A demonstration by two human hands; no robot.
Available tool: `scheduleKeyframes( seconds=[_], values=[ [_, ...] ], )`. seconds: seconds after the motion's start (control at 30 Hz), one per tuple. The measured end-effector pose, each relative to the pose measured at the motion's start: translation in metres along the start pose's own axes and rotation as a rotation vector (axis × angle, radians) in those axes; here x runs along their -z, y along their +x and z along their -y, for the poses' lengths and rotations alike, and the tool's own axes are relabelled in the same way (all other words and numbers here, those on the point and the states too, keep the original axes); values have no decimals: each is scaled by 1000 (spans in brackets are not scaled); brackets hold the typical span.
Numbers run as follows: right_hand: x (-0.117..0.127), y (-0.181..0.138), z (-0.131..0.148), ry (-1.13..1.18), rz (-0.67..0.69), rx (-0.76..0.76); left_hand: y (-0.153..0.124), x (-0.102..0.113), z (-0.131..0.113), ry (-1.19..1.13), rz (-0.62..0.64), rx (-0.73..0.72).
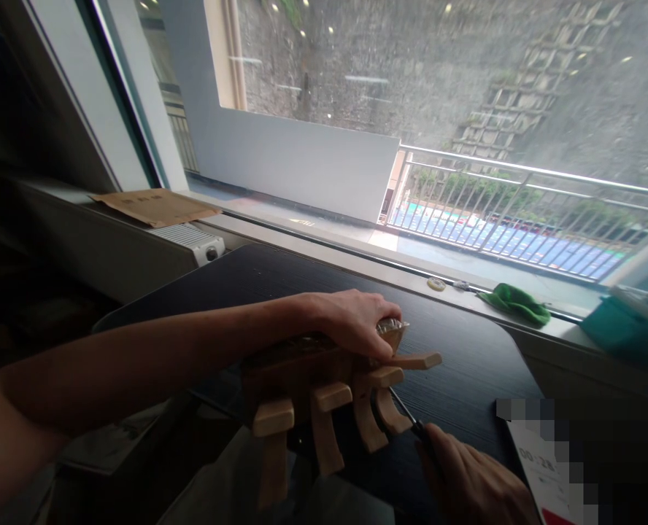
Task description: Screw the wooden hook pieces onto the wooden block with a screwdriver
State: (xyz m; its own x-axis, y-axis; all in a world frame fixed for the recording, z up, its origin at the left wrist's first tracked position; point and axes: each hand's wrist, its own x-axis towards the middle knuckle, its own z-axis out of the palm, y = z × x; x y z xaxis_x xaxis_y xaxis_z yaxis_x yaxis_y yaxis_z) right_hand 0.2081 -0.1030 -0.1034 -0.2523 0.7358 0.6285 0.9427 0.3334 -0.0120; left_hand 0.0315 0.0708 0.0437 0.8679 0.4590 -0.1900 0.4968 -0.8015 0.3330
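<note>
A wooden hook rack (302, 375) with several curved pegs is tilted at the near edge of the dark table, its pegs pointing towards me. Over its top lies my left hand (351, 321), fingers wrapped round the far right end, where some clear plastic wrap (394, 326) shows. One light wooden peg (419, 361) sticks out to the right below that hand. In my right hand (474, 477), at the lower right, is a screwdriver (406, 410) with a dark handle and a thin shaft. Its tip is hidden behind the rightmost pegs.
The black table (455, 343) stands against a window sill. On the sill are a green cloth (515, 302), a roll of tape (436, 284) and a teal container (627, 324). A brown paper envelope (157, 207) lies at the left. A phone-like screen (543, 467) is at the lower right.
</note>
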Motion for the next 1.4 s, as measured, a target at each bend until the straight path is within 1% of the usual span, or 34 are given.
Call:
scheduleKeyframes(
  seconds=[0.07,0.17,0.2,0.23,0.3,0.33,0.37,0.43,0.5,0.57,0.6,0.67,0.73,0.8,0.87,0.9,0.97,1.03,1.1,1.13,1.2,1.3,1.4],
  values=[
    [-3,-2,4,186,47,-179,-1,0,-1,-2,3,-2],
    [-1,3,10,506,212,-478,-1,0,-2,-2,-8,-3],
    [2,6,11,573,261,-528,0,0,-2,1,-11,-4],
    [4,9,11,610,307,-548,0,-1,-1,4,-13,-5],
    [8,11,10,580,345,-524,1,-1,-1,8,-12,-5],
    [8,11,10,514,333,-493,1,-1,0,9,-11,-3],
    [9,10,9,417,293,-446,1,-1,0,11,-11,-1],
    [10,7,7,179,166,-305,1,-2,0,14,-9,-2],
    [12,7,7,-35,57,-117,0,-1,-1,16,-2,-9],
    [16,11,6,-165,16,52,0,-1,-1,14,6,-16],
    [18,14,7,-197,15,110,0,-1,-2,13,7,-18],
    [19,18,7,-221,17,170,0,-1,-2,11,7,-19],
    [17,18,9,-212,15,168,0,-1,-1,7,7,-18],
    [11,14,10,-172,-1,114,1,-1,-1,5,4,-20],
    [3,9,11,-79,-16,3,0,-1,-1,2,-2,-27],
    [1,6,12,-8,-8,-84,0,-1,-2,1,-3,-32],
    [-1,3,12,177,76,-294,-1,-1,-3,3,-12,-37],
    [1,4,11,365,210,-483,-2,-1,-4,10,-18,-38],
    [4,5,11,451,300,-581,-2,-1,-5,15,-17,-33],
    [5,5,11,436,308,-590,-2,0,-5,14,-12,-30],
    [6,5,13,325,267,-536,-2,0,-4,6,1,-24],
    [6,6,15,104,138,-349,-1,1,-3,-8,13,-19],
    [10,12,17,-83,28,-113,0,1,-3,-7,10,-16]
  ],
)
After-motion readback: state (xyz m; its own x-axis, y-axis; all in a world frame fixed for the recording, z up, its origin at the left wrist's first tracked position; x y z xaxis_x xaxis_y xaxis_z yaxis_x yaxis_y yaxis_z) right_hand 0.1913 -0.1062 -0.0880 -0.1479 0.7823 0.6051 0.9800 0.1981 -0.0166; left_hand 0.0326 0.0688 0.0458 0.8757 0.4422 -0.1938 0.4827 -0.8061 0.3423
